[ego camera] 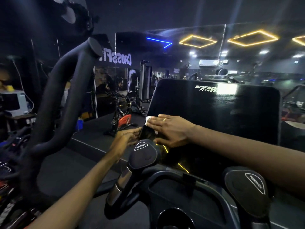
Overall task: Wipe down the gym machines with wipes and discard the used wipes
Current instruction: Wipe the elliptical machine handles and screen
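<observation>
– One wipe point(148, 120) in use, as far as I can make out. Where have you got it?

– Under my right hand point(170, 129), flat on the screen point(214, 116) at its left edge, near the bottom corner. The fingers lie straight and spread, pressing it to the glass, and only a white corner shows past my fingertips. My left hand point(127, 139) meets the same edge from outside, fingers nearly straight and touching it, holding nothing.

– How far along do you reckon we are?

– Early on this machine, I'd say. I'm working the screen's left edge. The glass toward the right edge shows a dull film under the glare, though I can't tell wiped from unwiped for sure. My guess is the left knob point(142, 154) and right knob point(247, 189), below the screen's bottom edge, are yet to be done, and so is the handlebar point(66, 96) on my left. The bike point(123, 116) on the floor beyond would be left too. The wipe is not yet discarded, and I see no bin.

– Anything readable?

– Near the screen's top edge there's a logo point(206, 88), "VIV" over "FITNES", its end lost in a bright reflection. Each knob says "RESISTANCE". The mirror point(165, 66) ahead shows "CROSSFI" reversed, cut off by the handlebar.
</observation>
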`<state>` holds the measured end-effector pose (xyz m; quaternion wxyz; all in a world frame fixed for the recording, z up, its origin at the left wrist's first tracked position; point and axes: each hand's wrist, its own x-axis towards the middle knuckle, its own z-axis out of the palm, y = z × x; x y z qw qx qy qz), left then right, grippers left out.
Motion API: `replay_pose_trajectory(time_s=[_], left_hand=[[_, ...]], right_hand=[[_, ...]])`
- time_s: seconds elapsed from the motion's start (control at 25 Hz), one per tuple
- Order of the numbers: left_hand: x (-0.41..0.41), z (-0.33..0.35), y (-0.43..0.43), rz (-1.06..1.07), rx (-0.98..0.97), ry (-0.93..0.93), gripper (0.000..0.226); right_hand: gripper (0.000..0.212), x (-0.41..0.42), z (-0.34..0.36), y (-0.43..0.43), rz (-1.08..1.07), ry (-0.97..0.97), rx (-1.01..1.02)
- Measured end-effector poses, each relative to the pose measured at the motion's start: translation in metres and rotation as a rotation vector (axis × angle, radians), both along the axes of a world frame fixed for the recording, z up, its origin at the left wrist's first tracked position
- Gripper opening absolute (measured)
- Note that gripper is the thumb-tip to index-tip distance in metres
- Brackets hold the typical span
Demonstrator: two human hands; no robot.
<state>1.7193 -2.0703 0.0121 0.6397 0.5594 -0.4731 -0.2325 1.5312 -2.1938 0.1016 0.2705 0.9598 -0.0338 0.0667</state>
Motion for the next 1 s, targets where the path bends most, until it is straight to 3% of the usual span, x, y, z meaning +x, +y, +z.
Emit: replay_pose_trajectory(time_s=[0.16,0.44,0.52,0.64,0.76,0.88,1.0], left_hand=[[-0.006,0.002,0.003,-0.025,-0.006,0.039,0.042],[0.002,0.003,0.003,-0.125,0.038,0.183,0.037],[0.009,0.001,0.002,-0.165,0.063,0.204,0.047],[0.011,0.004,0.001,-0.153,0.114,0.162,0.048],[0.010,0.005,0.002,-0.114,0.102,0.092,0.050],[0.003,-0.001,-0.002,0.018,0.044,-0.142,0.035],[-0.010,-0.004,-0.007,0.132,0.031,-0.271,0.039]], right_hand=[[0.056,-0.005,-0.007,0.000,-0.010,-0.087,0.004],[0.064,0.004,-0.013,0.011,0.041,0.138,0.004],[0.064,0.008,-0.016,0.017,0.073,0.219,0.045],[0.061,0.007,-0.015,0.023,0.161,0.216,0.067],[0.042,-0.004,-0.016,0.027,0.271,0.209,0.100],[0.027,-0.027,-0.018,0.021,0.336,0.225,0.049],[0.041,-0.048,-0.004,0.004,0.239,0.159,0.040]])
